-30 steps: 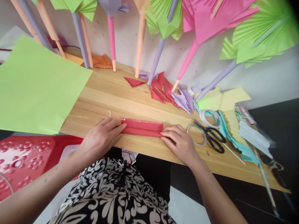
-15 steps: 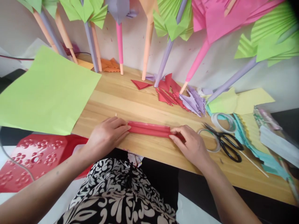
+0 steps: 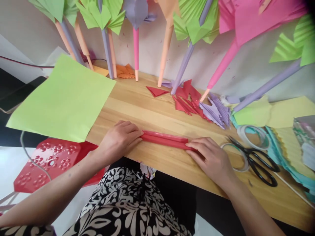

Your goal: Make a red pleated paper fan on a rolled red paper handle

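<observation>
A narrow folded strip of red paper (image 3: 164,140) lies on the wooden table in front of me, with creases running along its length. My left hand (image 3: 124,139) pinches its left end, the fingers pressed together over the corner. At the opposite end, my right hand (image 3: 209,155) grips the strip between thumb and fingers. Right of that hand lie black-handled scissors (image 3: 256,157), resting partly over a roll of tape (image 3: 242,165).
A large green sheet (image 3: 66,101) covers the table's left end. Paper flowers on rolled stems, one pink (image 3: 222,67), lean against the wall. Red folded scraps (image 3: 187,101) and purple pleated pieces (image 3: 215,111) lie behind the strip. A red stool (image 3: 46,164) stands below left.
The red strip looks narrower, its front edge turned further over. Both hands keep hold of its ends. The camera view has shifted a little, moving the scene within the picture.
</observation>
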### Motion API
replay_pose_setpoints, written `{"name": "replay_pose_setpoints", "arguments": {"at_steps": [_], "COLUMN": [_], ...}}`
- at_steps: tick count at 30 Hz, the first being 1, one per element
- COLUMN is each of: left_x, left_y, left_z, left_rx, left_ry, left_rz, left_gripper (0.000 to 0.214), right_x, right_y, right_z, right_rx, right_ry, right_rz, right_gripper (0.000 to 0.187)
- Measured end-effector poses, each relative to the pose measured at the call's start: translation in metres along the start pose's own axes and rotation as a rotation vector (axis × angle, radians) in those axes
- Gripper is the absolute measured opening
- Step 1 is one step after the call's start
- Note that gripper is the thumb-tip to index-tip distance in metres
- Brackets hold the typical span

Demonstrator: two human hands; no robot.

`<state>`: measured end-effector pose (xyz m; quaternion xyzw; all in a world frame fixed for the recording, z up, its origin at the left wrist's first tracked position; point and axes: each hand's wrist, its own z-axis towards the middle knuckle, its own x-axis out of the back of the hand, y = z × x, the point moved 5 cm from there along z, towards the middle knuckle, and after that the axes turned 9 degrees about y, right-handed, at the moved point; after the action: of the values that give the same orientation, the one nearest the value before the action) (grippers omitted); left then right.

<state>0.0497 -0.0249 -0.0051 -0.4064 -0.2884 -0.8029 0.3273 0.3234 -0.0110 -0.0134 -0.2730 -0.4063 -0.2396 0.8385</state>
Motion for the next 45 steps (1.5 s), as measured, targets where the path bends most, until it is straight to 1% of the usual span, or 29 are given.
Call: {"name": "replay_pose_setpoints", "arguments": {"at_steps": [3,6,8,15,20,23,28,31,34,36,38,45], "left_x": [0.002,0.004,0.003,0.002,0.004,0.004,0.004,0.004,0.003,0.002,0.001,0.002], "left_y": [0.0,-0.002,-0.003,-0.004,-0.006,-0.007,-0.007,-0.008,-0.01,-0.012,-0.014,-0.016], "left_z": [-0.004,-0.01,-0.012,-0.015,-0.017,-0.018,-0.019,-0.02,-0.021,-0.021,-0.022,-0.019], "left_rx": [0.021,0.098,0.123,0.067,0.082,0.08,0.055,0.046,0.082,0.113,0.13,0.091], "left_ry": [0.024,0.079,0.112,0.103,0.132,0.136,0.149,0.162,0.172,0.171,0.169,0.167], "left_rz": [0.007,-0.004,-0.015,-0.068,-0.015,0.018,0.013,-0.013,-0.03,-0.036,-0.042,-0.017], "left_gripper": [0.017,0.017,0.015,0.014,0.011,0.013,0.012,0.012,0.013,0.014,0.013,0.014], "right_x": [-0.002,-0.003,-0.003,-0.002,-0.004,-0.005,-0.005,-0.005,-0.005,-0.005,-0.005,-0.004], "right_y": [0.002,0.003,0.003,0.003,0.003,0.003,0.003,0.004,0.006,0.006,0.006,0.01], "right_z": [0.001,0.002,0.003,0.003,0.004,0.004,0.006,0.007,0.007,0.008,0.008,0.012], "right_rx": [0.005,0.008,0.011,-0.006,-0.008,0.003,0.017,-0.019,-0.057,-0.055,-0.055,-0.1], "right_ry": [-0.014,-0.013,-0.007,-0.006,-0.004,-0.023,-0.045,-0.05,-0.055,-0.063,-0.07,-0.084], "right_rz": [0.008,0.017,0.02,0.032,-0.007,-0.028,0.009,0.025,0.042,0.059,0.073,0.118], "right_gripper": [0.013,0.013,0.013,0.015,0.016,0.015,0.016,0.018,0.014,0.011,0.011,0.015]}}
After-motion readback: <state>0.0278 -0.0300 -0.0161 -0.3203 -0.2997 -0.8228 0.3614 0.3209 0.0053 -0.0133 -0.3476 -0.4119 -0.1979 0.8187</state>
